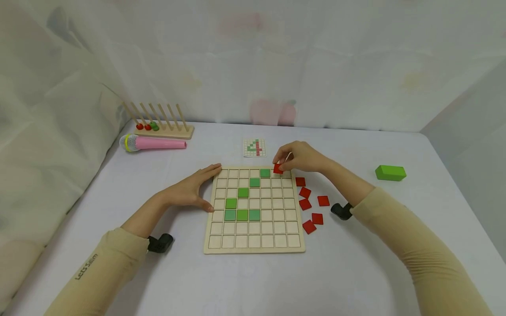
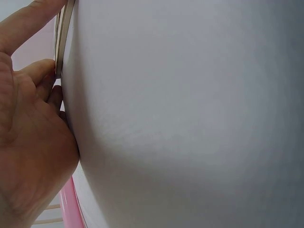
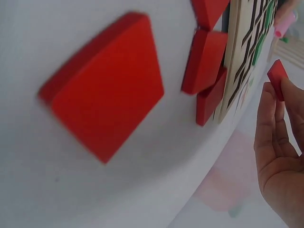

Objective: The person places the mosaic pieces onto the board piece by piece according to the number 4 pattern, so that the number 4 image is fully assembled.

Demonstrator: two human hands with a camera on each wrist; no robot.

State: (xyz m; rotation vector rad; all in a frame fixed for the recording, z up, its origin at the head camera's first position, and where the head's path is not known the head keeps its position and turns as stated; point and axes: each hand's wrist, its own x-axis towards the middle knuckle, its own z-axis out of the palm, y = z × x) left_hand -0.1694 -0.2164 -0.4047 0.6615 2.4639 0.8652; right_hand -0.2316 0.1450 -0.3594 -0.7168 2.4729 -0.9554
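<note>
A wooden grid board (image 1: 254, 254) lies flat on the table, with several green tiles (image 1: 243, 192) in its cells. At its left edge my left hand (image 1: 189, 188) rests with fingers spread, fingertips at the top left corner and thumb lower down. My right hand (image 1: 302, 156) pinches a red square tile (image 1: 278, 168) between thumb and fingers, over the top row to the right of the uppermost green tile. The right wrist view also shows this red tile (image 3: 277, 80), held clear of the table. Several loose red tiles (image 1: 305, 204) lie beside the board's right edge.
Behind the board lies a small pattern card (image 1: 254, 148) with green and red squares. At the back left are a pink toy microphone (image 1: 160, 143) and a pegged wooden stand (image 1: 166, 132) with red and green beads. A green block (image 1: 390, 173) sits at the right.
</note>
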